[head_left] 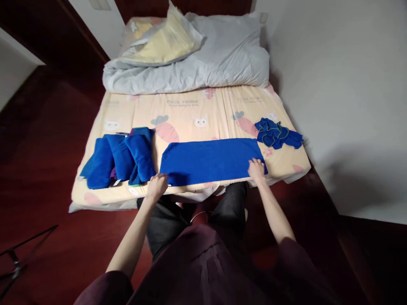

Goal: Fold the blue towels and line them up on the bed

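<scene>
Spanning the blue cloth (213, 159) from end to end, I have my left hand (158, 186) at its near corner, eight o'clock from its middle, and my right hand (257, 169) on its other end, towards four. The fingers of both are bent downwards; I cannot tell whether either pinches the fabric or merely rests against it. The cloth lies along the near side of the printed sheet (206, 114), straight ahead of me: a long, flat strip of strong, even blue, nearly smooth, its corner at ten o'clock sliced to a slant and its right end sloping outwards towards me. A dark shadow (179, 178) covers the part beside my left hand, where a tiny white fleck (170, 185) shows at the near edge. At nine o'clock lie folded blue cloths (121, 156), overlapping; at two, a crumpled blue cloth (276, 133) with green edging; at twelve, well apart, a pale grey quilt (222, 63).
</scene>
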`<state>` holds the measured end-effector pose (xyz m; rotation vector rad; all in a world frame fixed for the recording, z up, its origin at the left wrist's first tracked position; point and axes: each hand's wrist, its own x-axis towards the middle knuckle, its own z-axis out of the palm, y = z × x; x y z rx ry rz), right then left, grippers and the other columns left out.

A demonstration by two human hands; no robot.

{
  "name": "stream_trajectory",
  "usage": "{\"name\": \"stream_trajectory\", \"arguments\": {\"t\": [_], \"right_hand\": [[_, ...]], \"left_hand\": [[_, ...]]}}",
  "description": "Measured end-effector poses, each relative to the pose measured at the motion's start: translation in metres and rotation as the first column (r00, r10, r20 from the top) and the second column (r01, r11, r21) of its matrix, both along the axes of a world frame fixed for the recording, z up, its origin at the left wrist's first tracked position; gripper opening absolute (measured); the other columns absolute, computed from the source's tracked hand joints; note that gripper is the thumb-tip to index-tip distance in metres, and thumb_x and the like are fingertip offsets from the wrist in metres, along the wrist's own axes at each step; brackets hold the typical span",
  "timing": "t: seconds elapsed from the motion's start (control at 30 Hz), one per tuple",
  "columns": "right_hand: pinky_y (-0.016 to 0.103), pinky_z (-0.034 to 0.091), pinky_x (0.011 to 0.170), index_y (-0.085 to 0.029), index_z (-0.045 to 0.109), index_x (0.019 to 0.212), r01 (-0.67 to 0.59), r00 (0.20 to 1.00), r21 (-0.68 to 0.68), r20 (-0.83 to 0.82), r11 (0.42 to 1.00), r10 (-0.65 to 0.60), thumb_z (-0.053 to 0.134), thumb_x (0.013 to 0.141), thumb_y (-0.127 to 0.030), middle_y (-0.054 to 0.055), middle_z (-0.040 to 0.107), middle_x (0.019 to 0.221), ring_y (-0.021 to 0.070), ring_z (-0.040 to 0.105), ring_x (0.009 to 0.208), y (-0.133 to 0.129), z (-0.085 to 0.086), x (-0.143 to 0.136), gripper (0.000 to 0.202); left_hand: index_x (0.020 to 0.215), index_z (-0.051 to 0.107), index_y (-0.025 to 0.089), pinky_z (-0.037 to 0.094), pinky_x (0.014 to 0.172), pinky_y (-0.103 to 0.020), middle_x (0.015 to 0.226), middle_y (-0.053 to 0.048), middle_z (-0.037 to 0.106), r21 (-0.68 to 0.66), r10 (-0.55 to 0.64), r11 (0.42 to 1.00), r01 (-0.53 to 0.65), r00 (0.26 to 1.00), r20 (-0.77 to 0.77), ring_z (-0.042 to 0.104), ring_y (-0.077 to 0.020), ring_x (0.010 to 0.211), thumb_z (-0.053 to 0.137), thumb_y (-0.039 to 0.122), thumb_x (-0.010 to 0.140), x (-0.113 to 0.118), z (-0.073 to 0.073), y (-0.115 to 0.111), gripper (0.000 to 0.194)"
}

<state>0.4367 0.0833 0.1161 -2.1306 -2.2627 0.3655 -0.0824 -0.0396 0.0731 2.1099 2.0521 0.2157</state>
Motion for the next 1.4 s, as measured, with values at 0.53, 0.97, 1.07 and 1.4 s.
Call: {"name": "stream_trajectory", "arguments": {"t": [0.53, 0.97, 1.07, 1.4], "right_hand": [[0.051, 0.007, 0.131, -0.024, 0.04, 0.161, -0.349, 0.722, 0.141, -0.589, 0.926, 0.362, 0.048, 0.105, -0.028, 0.003, 0.026, 0.172, 0.0237, 0.018, 0.162, -0.013, -0.097, -0.247, 0.057], [0.042, 0.008, 0.134, -0.019, 0.044, 0.159, -0.439, 0.776, 0.215, -0.399, 0.872, 0.489, 0.042, 0.109, -0.039, 0.004, 0.027, 0.171, 0.0186, 0.021, 0.161, 0.025, -0.106, -0.171, 0.054], [0.042, 0.011, 0.135, -0.02, 0.044, 0.16, -0.384, 0.818, 0.197, -0.381, 0.902, 0.431, 0.04, 0.109, -0.039, 0.003, 0.029, 0.171, 0.0183, 0.023, 0.16, 0.045, -0.104, -0.118, 0.054], [0.048, 0.014, 0.134, -0.012, 0.038, 0.162, 0.015, 0.956, 0.216, -0.29, 0.976, 0.05, 0.032, 0.108, -0.036, 0.008, 0.033, 0.17, 0.0212, 0.024, 0.16, 0.082, -0.105, 0.038, 0.059]], "left_hand": [[0.161, 0.039, 0.019, 0.021, 0.128, -0.06, 0.168, -0.015, 0.035, 0.171, 0.036, 0.983, -0.073, 0.977, 0.211, 0.025, -0.0303, 0.159, 0.038, 0.025, 0.1, 0.095, -0.078, 0.062, 0.062], [0.159, 0.044, 0.019, 0.014, 0.13, -0.056, 0.167, -0.012, 0.037, 0.139, 0.1, 0.98, -0.144, 0.954, 0.282, 0.026, -0.0301, 0.159, 0.042, 0.026, 0.094, 0.097, -0.078, 0.065, 0.065], [0.156, 0.049, 0.019, 0.015, 0.13, -0.054, 0.165, -0.011, 0.041, 0.157, 0.117, 0.973, -0.169, 0.948, 0.295, 0.029, -0.0282, 0.158, 0.042, 0.029, 0.094, 0.099, -0.076, 0.066, 0.063], [0.156, 0.05, 0.019, 0.018, 0.13, -0.053, 0.165, -0.01, 0.041, 0.177, 0.107, 0.971, -0.159, 0.956, 0.272, 0.03, -0.0276, 0.157, 0.043, 0.029, 0.094, 0.097, -0.079, 0.066, 0.062]]}}
